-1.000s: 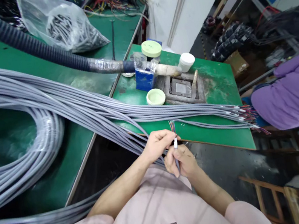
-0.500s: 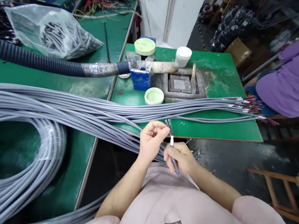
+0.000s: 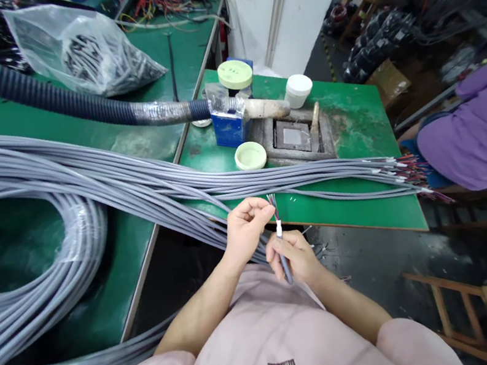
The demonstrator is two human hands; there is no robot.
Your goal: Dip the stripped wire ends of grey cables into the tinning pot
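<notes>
My right hand (image 3: 293,255) is wrapped round the end of a grey cable (image 3: 287,272), which points upward with a white band below its bared wires. Thin coloured wires (image 3: 274,207) fan out from the top. The closed thumb and forefinger of my left hand (image 3: 247,225) pinch at these wires from the left. Just beyond both hands, a long bundle of grey cables (image 3: 307,173) runs across the green table (image 3: 371,217), its stripped ends at the right.
A black ribbed hose (image 3: 86,106) ends over a blue box (image 3: 228,130) beside a sunken metal pot (image 3: 294,136). Nearby are a pale green lid (image 3: 251,155) and a white tub (image 3: 298,91). At the right a person in purple (image 3: 477,125) is close by.
The coloured wires have shifted slightly and stand closer together at my left fingertips. Both hands keep nearly the same place.
</notes>
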